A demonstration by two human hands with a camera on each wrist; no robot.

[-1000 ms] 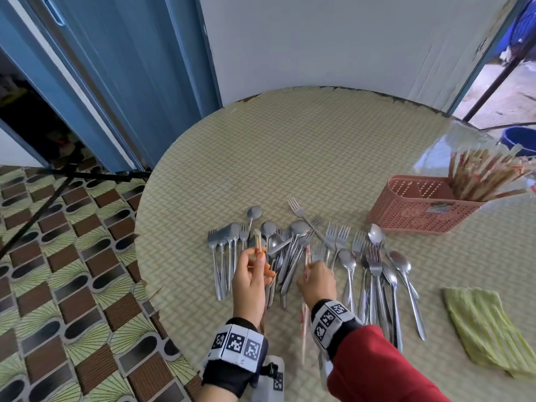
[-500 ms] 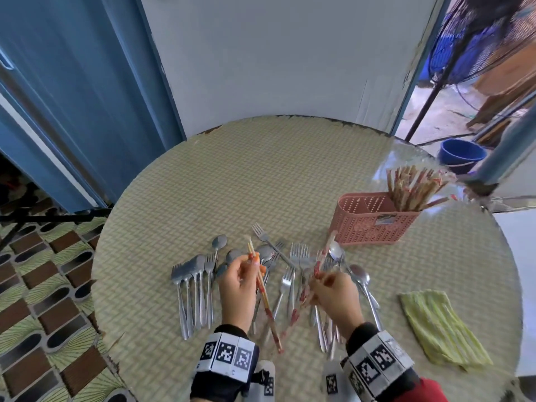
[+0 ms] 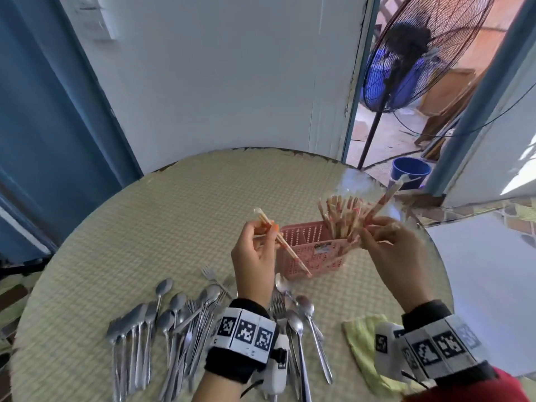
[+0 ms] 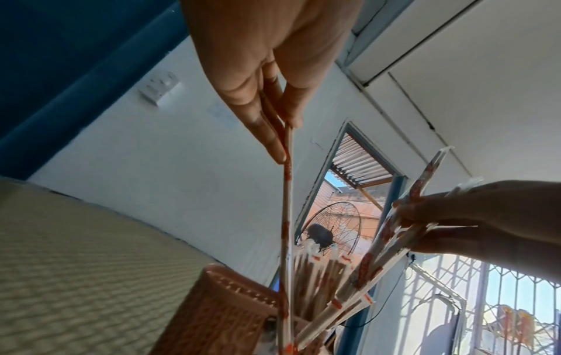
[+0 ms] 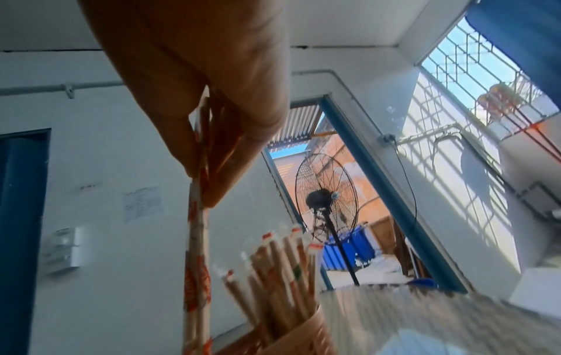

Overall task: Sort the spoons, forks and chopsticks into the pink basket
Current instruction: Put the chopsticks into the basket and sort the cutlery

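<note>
Chopsticks going in now: left hand [image 3: 255, 250] pinches a wrapped pair of chopsticks [image 3: 282, 243] at frame centre, right hand [image 3: 390, 245] grips another pair [image 3: 383, 203] over the pink basket [image 3: 313, 253] on the counter [image 3: 174, 227]. Next, tips down into the bundle compartment. Basket's label is unreadable.

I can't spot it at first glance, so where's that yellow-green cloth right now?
In the head view, the yellow-green cloth lies on the table's near right side, beside the spoons and just inside the right wrist.
</note>
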